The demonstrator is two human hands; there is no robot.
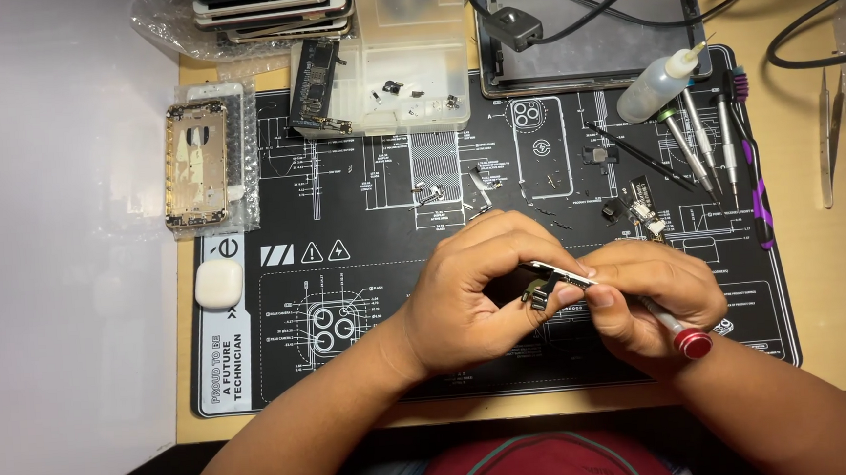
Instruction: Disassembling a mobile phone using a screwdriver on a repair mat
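Two bare hands meet over a black repair mat [353, 369] on a wooden bench [826, 271], pinching a small phone part between them.

Largest to smallest: the mat covers the middle of the bench; at its far edge sit a grey tray [587, 42] crossed by black cables and a clear parts box [403, 72], with a gutted gold phone frame [195, 163] on bubble wrap at far left and a white earbud case [218, 283] nearer. The left hand [471, 298] grips a thin metal bracket with a flex cable [548, 281] near the mat's middle; the right hand [657, 297] closes around a red-capped screwdriver [679, 334], its fingertips touching the same part. More screwdrivers [706, 142] and a small squeeze bottle [658, 86] lie far right.
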